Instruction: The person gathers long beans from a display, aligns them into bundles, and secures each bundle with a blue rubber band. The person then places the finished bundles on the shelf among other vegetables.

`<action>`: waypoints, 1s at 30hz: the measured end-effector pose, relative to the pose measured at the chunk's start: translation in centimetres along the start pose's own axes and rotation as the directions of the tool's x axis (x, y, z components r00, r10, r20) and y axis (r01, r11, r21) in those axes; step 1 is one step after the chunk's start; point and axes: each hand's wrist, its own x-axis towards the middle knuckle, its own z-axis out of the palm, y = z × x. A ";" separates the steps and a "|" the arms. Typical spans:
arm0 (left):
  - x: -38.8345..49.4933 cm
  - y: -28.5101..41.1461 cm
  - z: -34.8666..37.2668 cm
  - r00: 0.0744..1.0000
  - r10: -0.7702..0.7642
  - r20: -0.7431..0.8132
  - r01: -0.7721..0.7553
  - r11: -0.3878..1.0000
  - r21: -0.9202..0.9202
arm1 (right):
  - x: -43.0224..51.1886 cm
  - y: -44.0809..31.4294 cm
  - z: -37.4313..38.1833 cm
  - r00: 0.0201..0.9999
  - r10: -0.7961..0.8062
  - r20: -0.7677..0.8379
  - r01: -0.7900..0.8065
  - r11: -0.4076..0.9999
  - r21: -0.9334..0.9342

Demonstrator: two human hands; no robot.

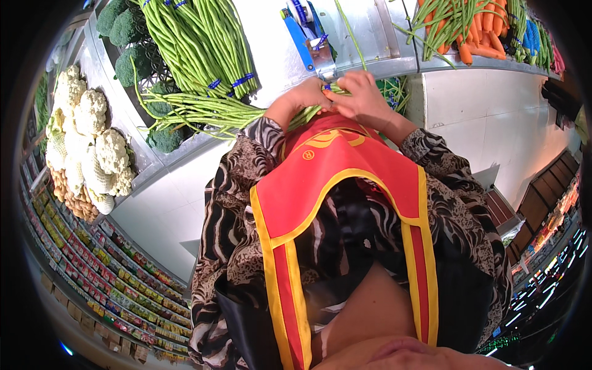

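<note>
My left hand [309, 96] is closed around a bunch of green yardlong beans [217, 111], close to its gathered end in front of my apron. The loose ends of the beans trail to the left over the counter's edge and some broccoli. A band of blue tape [328, 87] shows at the gathered end, between my hands. My right hand [363, 99] grips that same end, fingers bent over it; the exact finger contact is partly hidden. Just beyond my hands stands a blue bag-neck tape dispenser [300, 39] with a tape roll. One loose bean [351, 34] lies right of it.
Taped bunches of long beans [194, 46] lie at the upper left, beside broccoli heads [132, 67] in a dark crate. Farther left are cauliflowers [92, 120] and ginger [74, 196]. Carrots [483, 44] and loose beans sit at the upper right. The metal counter edge [393, 68] runs before me.
</note>
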 end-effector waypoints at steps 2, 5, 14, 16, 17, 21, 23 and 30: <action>-0.7 1.2 0.3 1.000 0.006 -0.003 -0.006 0.999 -0.050 | -0.5 -0.1 -2.0 0.997 -0.082 0.002 0.082 0.992 -0.095; -4.1 4.7 -0.2 0.998 0.064 0.000 -0.064 0.997 -0.048 | -0.5 -0.4 -5.3 0.987 -0.085 -0.139 0.073 0.993 -0.088; -22.2 18.3 -4.0 0.706 0.645 -0.291 -0.516 0.751 0.412 | 10.0 -3.7 -10.5 0.950 0.209 -0.232 0.013 0.717 0.697; -24.1 20.3 -6.1 0.409 0.900 -0.150 -0.683 0.411 0.603 | 15.2 -6.0 -12.8 0.940 0.033 -0.341 0.222 0.700 0.679; -25.2 22.0 -5.9 0.401 0.910 -0.105 -0.840 0.411 0.353 | 17.8 -6.8 -13.8 0.905 -0.066 -0.421 0.344 0.696 0.630; -31.1 28.0 -4.4 0.261 0.858 -0.443 -0.599 0.504 0.623 | 26.1 -12.0 -21.3 0.914 -0.197 -0.355 0.396 0.631 0.667; -36.1 29.3 -4.9 0.111 0.973 -0.203 -0.651 0.225 0.725 | 29.5 -16.7 -24.7 0.893 -0.355 -0.275 0.439 0.561 0.701; -42.8 32.5 -4.6 0.036 0.981 -0.189 -0.590 0.173 0.789 | 35.6 -19.6 -30.7 0.748 -0.588 -0.306 0.567 0.329 0.755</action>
